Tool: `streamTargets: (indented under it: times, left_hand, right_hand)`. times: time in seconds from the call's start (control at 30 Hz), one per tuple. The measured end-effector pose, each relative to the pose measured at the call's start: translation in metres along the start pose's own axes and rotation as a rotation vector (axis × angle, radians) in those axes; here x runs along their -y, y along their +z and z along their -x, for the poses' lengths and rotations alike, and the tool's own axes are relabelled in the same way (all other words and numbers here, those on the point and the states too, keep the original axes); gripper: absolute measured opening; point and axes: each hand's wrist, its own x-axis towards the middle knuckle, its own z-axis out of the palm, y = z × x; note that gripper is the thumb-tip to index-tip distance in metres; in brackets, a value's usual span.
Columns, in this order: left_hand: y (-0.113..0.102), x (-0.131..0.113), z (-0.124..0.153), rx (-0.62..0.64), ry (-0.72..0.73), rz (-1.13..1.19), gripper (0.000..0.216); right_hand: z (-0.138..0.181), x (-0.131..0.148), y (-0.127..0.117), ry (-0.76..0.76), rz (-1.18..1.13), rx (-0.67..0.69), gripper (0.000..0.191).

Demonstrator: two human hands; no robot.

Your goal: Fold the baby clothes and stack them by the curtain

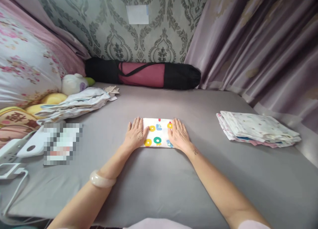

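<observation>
A white cloth with yellow, green and blue prints lies folded into a flat rectangle on the grey bed sheet. My left hand rests flat along its left edge, thumb on the fabric and the other fingers stretched forward. Along the right edge lies my right hand, also flat, its thumb on the cloth and fingers extended. Neither hand grips the cloth. A pale bangle circles my left forearm.
Folded printed cloths are stacked at the right. Loosely layered cloths lie at the left, near plush toys and a floral pillow. A white power strip with cables sits front left. A black-and-maroon long bag lies along the wall.
</observation>
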Motion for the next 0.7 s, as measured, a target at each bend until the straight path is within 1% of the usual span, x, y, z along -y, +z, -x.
streamTargets:
  times: [0.1, 0.17, 0.23, 0.3, 0.37, 0.43, 0.5, 0.57, 0.63, 0.7]
  left_hand:
    - [0.002, 0.003, -0.002, -0.032, 0.008, 0.034, 0.068]
    - [0.005, 0.008, -0.004, -0.099, -0.019, 0.080, 0.066]
    - [0.006, 0.013, -0.006, -0.183, -0.084, 0.131, 0.061]
    - [0.006, 0.018, -0.007, -0.256, -0.143, 0.170, 0.052]
    - [0.004, 0.021, -0.007, -0.292, -0.177, 0.196, 0.044]
    - [0.001, 0.022, -0.007, -0.285, -0.211, 0.221, 0.038]
    - [-0.002, 0.021, -0.008, -0.257, -0.250, 0.246, 0.035]
    - [-0.005, 0.020, -0.009, -0.226, -0.277, 0.265, 0.033]
    - [-0.007, 0.019, -0.010, -0.198, -0.286, 0.282, 0.032]
    - [-0.009, 0.019, -0.011, -0.189, -0.287, 0.300, 0.031]
  right_hand:
    - [-0.001, 0.000, 0.000, 0.002, -0.012, 0.006, 0.063]
    - [-0.004, -0.003, -0.004, -0.011, -0.048, 0.005, 0.061]
    - [-0.010, -0.011, -0.013, -0.016, -0.134, -0.006, 0.055]
    - [-0.017, -0.022, -0.025, 0.051, -0.219, -0.057, 0.047]
    - [-0.022, -0.033, -0.036, 0.193, -0.237, -0.102, 0.043]
    - [-0.023, -0.041, -0.043, 0.311, -0.215, -0.070, 0.042]
    - [-0.021, -0.043, -0.044, 0.342, -0.204, -0.008, 0.037]
    - [-0.018, -0.040, -0.043, 0.299, -0.206, 0.017, 0.031]
    - [-0.015, -0.035, -0.040, 0.243, -0.208, 0.012, 0.026]
    - [-0.015, -0.030, -0.037, 0.218, -0.212, 0.005, 0.021]
